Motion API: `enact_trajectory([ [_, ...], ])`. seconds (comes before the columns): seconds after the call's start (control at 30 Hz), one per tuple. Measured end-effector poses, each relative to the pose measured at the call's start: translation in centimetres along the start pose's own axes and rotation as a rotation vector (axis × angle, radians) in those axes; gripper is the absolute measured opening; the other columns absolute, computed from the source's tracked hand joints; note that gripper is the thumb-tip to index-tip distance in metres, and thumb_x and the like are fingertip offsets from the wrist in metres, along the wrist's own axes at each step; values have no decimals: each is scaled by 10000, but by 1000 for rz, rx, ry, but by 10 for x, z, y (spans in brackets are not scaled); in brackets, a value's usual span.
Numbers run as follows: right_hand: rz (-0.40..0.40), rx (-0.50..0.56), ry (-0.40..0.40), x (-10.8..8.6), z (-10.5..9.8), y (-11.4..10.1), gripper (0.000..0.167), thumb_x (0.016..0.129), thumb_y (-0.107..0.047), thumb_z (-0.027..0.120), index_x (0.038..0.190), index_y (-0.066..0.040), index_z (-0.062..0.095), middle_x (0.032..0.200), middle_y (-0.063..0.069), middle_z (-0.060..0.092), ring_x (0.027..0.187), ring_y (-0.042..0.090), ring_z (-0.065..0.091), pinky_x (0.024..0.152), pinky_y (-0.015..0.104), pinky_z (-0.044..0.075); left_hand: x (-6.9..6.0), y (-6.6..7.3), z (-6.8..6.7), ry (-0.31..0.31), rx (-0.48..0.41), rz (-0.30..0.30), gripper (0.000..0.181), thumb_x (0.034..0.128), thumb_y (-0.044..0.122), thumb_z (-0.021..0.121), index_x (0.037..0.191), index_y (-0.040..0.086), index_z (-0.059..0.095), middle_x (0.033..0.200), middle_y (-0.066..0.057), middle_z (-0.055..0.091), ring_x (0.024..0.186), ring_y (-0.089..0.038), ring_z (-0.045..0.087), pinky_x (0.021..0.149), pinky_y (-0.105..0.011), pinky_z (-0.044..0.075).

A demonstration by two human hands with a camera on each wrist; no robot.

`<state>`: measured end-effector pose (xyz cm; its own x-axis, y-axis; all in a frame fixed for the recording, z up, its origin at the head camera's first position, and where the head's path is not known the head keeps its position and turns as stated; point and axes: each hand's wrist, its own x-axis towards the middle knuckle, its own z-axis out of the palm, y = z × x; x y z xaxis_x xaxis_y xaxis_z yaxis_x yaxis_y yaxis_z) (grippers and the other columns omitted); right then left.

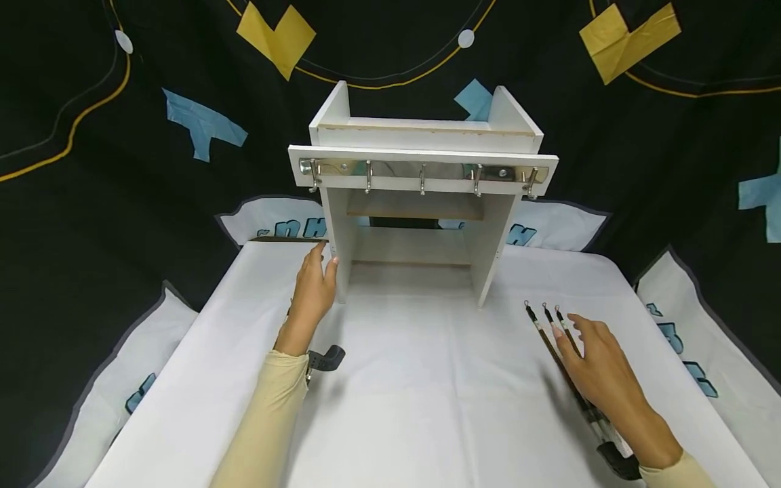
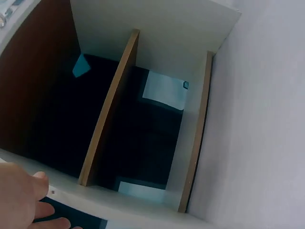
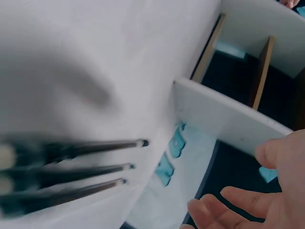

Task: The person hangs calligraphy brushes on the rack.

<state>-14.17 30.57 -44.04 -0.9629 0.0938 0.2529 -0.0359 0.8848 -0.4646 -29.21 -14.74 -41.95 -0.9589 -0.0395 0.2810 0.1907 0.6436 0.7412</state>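
Note:
A white shelf unit stands upright at the table's far middle, with a row of metal hooks along its front rail. My left hand is beside its left side panel, fingers extended; whether it touches the panel I cannot tell. The left wrist view has this hand at the panel's outer edge. My right hand hovers with spread fingers by three slim dark sticks, perhaps brushes, with small end loops. In the right wrist view the hand is apart from the sticks, whose near ends are blurred.
A white cloth covers the table. Behind hangs a black backdrop with yellow and blue tape pieces. White lettered cloth shows past the table's sides. Each wrist carries a black mount.

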Motion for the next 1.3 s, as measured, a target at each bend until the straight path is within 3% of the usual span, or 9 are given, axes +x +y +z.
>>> enact_trajectory([
  [0.2,65,-37,-37,-10,2,27,586,1099,-312,571,1466,132,463,1291,374,529,1102,509,575,812,649,518,12,-6,9,63,-73,10,482,1151,192,435,1580,-27,401,1574,-284,469,1423,-460,505,1121,-619,463],
  [0.5,129,-61,-204,-11,8,56,579,1085,-218,582,1479,172,413,1262,417,547,1053,525,622,782,627,553,16,-18,13,141,-106,20,436,1150,253,463,1511,18,527,1506,-213,584,1334,-412,615,1031,-588,548],
  [0.73,147,-96,-240,-10,15,71,533,1084,-180,569,1466,162,425,1197,412,539,1030,522,616,784,635,542,17,-21,12,148,-102,21,422,1135,270,510,1483,41,578,1430,-192,652,1266,-385,661,1023,-559,552],
  [1.0,114,-130,-239,-12,21,80,472,1054,-96,592,1451,123,457,1070,305,573,921,408,638,678,488,545,19,-20,8,137,-129,45,417,1127,267,536,1479,51,592,1422,-199,657,1254,-384,673,1039,-543,547],
  [1.3,109,-165,-249,-13,26,80,464,1037,-63,610,1442,127,486,986,250,558,810,303,587,608,362,457,18,-21,9,132,-134,45,416,1121,242,550,1490,53,579,1428,-210,651,1250,-388,676,1036,-547,550],
])
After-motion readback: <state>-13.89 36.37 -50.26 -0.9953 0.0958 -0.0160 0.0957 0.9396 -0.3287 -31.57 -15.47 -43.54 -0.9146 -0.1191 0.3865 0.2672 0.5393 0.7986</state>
